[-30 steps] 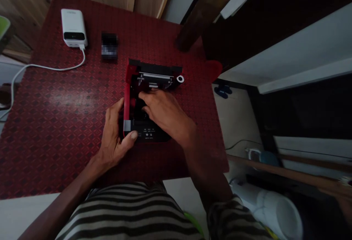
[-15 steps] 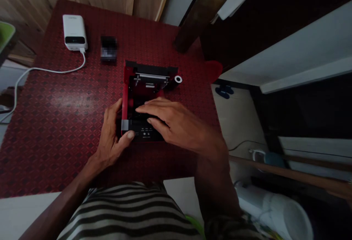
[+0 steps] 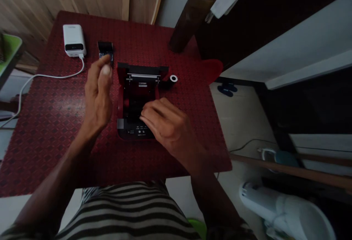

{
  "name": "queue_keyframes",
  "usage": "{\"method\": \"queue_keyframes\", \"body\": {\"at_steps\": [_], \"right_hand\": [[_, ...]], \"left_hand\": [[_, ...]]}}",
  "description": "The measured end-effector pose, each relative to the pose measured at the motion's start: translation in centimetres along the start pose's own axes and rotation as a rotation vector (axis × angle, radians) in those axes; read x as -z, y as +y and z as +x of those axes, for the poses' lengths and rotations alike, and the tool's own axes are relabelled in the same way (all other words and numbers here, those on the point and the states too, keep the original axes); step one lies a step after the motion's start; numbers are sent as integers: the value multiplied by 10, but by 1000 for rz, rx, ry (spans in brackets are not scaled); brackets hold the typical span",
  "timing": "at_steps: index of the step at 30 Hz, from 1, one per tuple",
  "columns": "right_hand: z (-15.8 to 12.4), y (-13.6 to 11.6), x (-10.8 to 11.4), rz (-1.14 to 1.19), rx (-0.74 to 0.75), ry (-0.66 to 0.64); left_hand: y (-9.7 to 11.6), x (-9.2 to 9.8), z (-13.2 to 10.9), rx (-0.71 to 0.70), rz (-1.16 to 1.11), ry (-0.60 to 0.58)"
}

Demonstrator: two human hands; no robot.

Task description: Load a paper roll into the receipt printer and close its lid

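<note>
A red and black printer (image 3: 132, 132) stands on the table with its lid raised toward the back. Over the right side of its compartment is my right hand (image 3: 167, 122), fingers bent and pressed together. What they grip, if anything, is hidden in the dark. A dark cylinder-like shape (image 3: 135, 107) shows in the compartment beside the fingertips. My left hand (image 3: 97, 93) is raised left of the printer and off it, fingers stretched forward, with nothing visible in it. Its fingertips overlap a small black item (image 3: 105, 46) behind. Just right of the lid lies a black roll with a white-ringed end (image 3: 173, 78).
A white power bank (image 3: 73, 36) with a white cable (image 3: 55, 75) lies at the back left of the red patterned table (image 3: 60, 130). A tall dark bottle with a green cap (image 3: 189, 16) stands at the back right. A red rounded object (image 3: 216, 70) is at the right edge.
My left hand has let go of the printer's left side and risen forward toward the small black item. My right hand's fingers have curled in closer together over the compartment. The view has shifted slightly.
</note>
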State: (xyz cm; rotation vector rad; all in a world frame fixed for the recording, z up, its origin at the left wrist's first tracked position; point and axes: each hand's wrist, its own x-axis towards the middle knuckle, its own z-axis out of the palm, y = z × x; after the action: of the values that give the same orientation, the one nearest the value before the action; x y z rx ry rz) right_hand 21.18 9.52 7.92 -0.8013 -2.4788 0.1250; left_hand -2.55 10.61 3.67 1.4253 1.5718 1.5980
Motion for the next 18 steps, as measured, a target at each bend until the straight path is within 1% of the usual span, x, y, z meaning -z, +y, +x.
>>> {"method": "queue_keyframes", "body": {"at_steps": [1,3,5,7,9,12,15,18], "right_hand": [[-3,-3,-1,-37,10,18],[-8,-9,-4,-102,27,43],[-12,-13,-7,-151,42,68],[-15,-17,-10,-178,70,114],[-17,-20,-13,-188,89,171],[-22,-22,-16,-192,95,236],[-29,-22,-17,-187,91,214],[-35,-19,-18,-130,66,189]], "left_hand": [[2,-4,12,16,10,44],[7,-10,28,54,-9,58],[11,-15,32,90,-49,45],[13,-15,28,107,-102,36],[12,-11,16,120,-150,16],[6,0,-12,185,-184,-22],[-4,10,-43,294,-188,-75],[-10,15,-64,382,-242,-150]]}}
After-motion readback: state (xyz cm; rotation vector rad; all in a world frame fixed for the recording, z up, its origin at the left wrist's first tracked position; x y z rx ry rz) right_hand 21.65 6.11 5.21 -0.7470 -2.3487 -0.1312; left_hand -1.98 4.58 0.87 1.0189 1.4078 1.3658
